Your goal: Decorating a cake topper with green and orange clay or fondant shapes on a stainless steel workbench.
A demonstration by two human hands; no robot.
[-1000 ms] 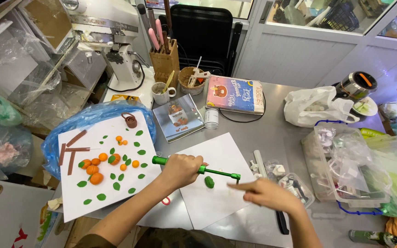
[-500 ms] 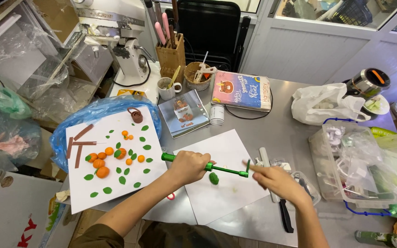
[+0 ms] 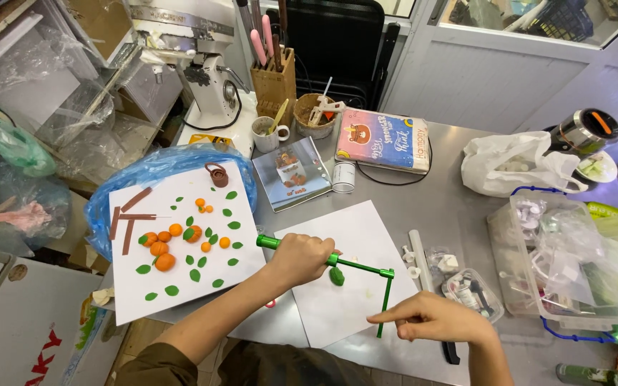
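Gripping a green tool (image 3: 323,257), the left hand (image 3: 302,259) is closed over white paper (image 3: 337,286). The right hand (image 3: 434,319) holds nothing, forefinger extended. A cup (image 3: 265,134) holds a stick; a basket (image 3: 312,114) holds a glue gun.

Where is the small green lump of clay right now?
In the head view, the green lump lies on the white sheet near the table's front edge, just below the green rod, right of the left hand that grips it.

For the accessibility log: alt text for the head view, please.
The left hand grips a green rod tool over a white sheet beside a green clay lump, while the right hand points at the tool's bent end. Left, another sheet holds orange clay balls and green leaves.
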